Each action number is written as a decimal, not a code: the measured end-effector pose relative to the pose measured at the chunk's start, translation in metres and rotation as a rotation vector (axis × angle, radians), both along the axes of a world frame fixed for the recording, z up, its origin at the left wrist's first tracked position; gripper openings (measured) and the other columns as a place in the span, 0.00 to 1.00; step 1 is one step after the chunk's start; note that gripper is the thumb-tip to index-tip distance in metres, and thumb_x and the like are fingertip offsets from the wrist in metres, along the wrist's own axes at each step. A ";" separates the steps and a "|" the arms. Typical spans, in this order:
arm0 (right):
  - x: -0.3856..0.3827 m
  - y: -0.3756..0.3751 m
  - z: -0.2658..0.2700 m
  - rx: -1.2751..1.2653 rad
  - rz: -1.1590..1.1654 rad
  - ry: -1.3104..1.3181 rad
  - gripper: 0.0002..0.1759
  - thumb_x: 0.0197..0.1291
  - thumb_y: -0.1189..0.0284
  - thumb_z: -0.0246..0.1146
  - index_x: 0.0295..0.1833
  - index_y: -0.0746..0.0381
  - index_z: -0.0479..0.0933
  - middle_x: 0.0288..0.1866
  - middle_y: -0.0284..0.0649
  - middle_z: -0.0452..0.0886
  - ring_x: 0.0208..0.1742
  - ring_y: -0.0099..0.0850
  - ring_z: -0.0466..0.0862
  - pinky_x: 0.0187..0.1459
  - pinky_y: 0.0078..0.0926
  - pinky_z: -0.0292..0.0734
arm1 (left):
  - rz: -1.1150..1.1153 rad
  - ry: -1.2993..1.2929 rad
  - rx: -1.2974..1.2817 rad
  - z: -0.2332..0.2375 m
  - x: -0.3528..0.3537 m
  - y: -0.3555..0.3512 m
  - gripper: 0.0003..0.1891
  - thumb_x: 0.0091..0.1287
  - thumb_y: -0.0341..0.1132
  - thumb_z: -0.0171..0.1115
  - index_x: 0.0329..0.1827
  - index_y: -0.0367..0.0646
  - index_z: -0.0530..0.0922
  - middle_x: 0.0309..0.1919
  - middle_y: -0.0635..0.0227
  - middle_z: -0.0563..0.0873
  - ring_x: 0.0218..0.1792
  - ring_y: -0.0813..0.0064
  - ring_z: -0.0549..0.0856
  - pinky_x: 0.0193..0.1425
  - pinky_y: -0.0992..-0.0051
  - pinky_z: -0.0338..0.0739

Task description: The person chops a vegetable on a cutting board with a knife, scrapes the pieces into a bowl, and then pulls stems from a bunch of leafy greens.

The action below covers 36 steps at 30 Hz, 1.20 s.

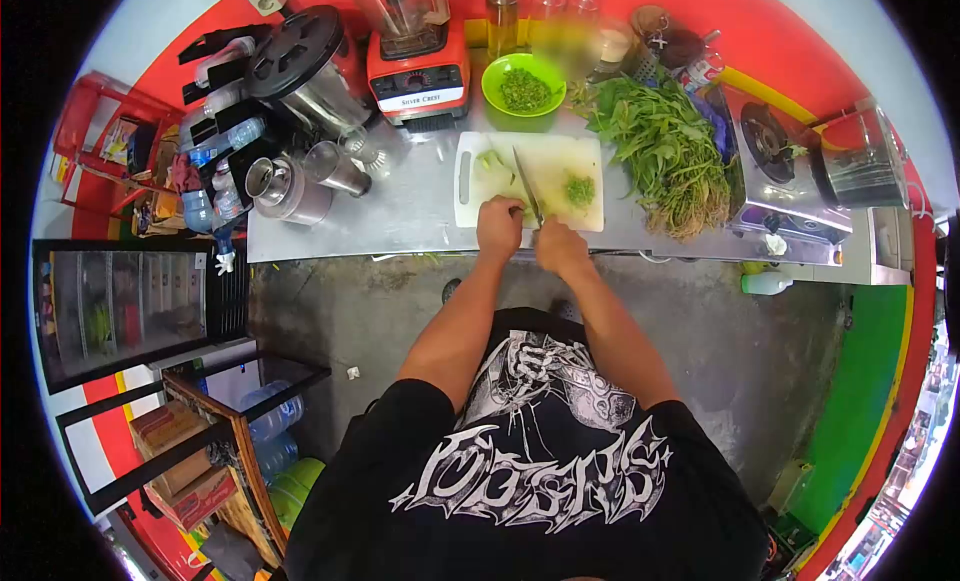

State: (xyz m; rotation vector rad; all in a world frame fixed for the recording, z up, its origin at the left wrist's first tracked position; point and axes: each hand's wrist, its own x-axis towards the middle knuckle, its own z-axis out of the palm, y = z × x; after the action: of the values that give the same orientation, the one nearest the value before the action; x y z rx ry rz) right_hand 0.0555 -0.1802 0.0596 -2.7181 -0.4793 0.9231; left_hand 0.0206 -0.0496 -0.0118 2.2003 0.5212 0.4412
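A white cutting board (467, 217) lies at the front of the steel counter. My right hand (562, 249) is closed round the handle of a kitchen knife (527, 179), whose blade points away from me across the board. Beside it, at the board's front edge, my left hand (498, 229) has its fingers curled in, with bits of green near the fingertips; what they pinch is too small to make out. Finely chopped greens (580, 191) form a small pile right of the blade. Some longer green pieces (492, 161) lie to its left.
Behind the board stands a lime-green bowl (493, 82) of chopped greens. A large leafy bunch (665, 146) lies to the right, beside a gas stove (765, 146). A red blender (418, 79), metal cups (335, 168) and a steel canister (300, 191) stand left. Bottles (502, 21) line the wall.
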 end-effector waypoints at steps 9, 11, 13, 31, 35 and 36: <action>-0.001 0.000 -0.002 0.037 -0.003 -0.025 0.21 0.69 0.66 0.55 0.58 0.71 0.70 0.53 0.65 0.84 0.56 0.60 0.84 0.60 0.53 0.78 | -0.042 0.084 -0.115 -0.004 0.005 0.010 0.06 0.57 0.25 0.67 0.36 0.39 0.89 0.37 0.51 0.89 0.40 0.53 0.88 0.49 0.61 0.82; -0.006 0.001 0.002 0.028 0.013 -0.020 0.21 0.68 0.66 0.55 0.59 0.71 0.70 0.53 0.65 0.84 0.56 0.60 0.84 0.60 0.53 0.78 | -0.065 0.049 -0.170 -0.004 0.004 0.010 0.06 0.57 0.25 0.66 0.36 0.40 0.89 0.36 0.51 0.89 0.39 0.56 0.89 0.48 0.63 0.83; -0.014 0.004 -0.002 -0.022 -0.049 -0.022 0.24 0.61 0.73 0.61 0.60 0.73 0.70 0.56 0.61 0.84 0.57 0.55 0.86 0.58 0.48 0.81 | -0.061 0.061 -0.162 -0.006 0.004 0.009 0.07 0.57 0.25 0.66 0.36 0.40 0.89 0.35 0.52 0.89 0.38 0.56 0.89 0.47 0.63 0.83; 0.002 0.007 0.003 0.001 0.054 -0.013 0.23 0.61 0.74 0.60 0.60 0.74 0.69 0.54 0.65 0.83 0.57 0.58 0.85 0.59 0.50 0.80 | -0.060 0.066 -0.187 -0.013 0.007 0.013 0.06 0.55 0.25 0.67 0.35 0.39 0.88 0.31 0.56 0.89 0.36 0.60 0.89 0.45 0.66 0.83; -0.009 0.006 0.006 -0.023 0.052 -0.017 0.21 0.62 0.73 0.60 0.58 0.74 0.71 0.54 0.63 0.84 0.58 0.57 0.85 0.59 0.49 0.80 | -0.055 0.088 -0.205 -0.002 0.008 0.012 0.05 0.55 0.26 0.68 0.34 0.40 0.88 0.31 0.57 0.89 0.35 0.62 0.90 0.45 0.68 0.83; -0.010 0.006 0.005 -0.031 0.045 -0.026 0.21 0.62 0.73 0.60 0.58 0.74 0.71 0.54 0.63 0.84 0.57 0.57 0.85 0.59 0.49 0.80 | -0.077 0.076 -0.182 -0.003 0.008 0.013 0.05 0.55 0.26 0.67 0.34 0.41 0.88 0.32 0.57 0.90 0.35 0.64 0.90 0.46 0.68 0.83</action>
State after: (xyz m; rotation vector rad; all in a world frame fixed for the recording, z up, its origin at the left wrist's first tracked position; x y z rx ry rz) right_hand 0.0456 -0.1743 0.0642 -2.7612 -0.5380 0.9145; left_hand 0.0288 -0.0366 -0.0150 2.0600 0.4959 0.2593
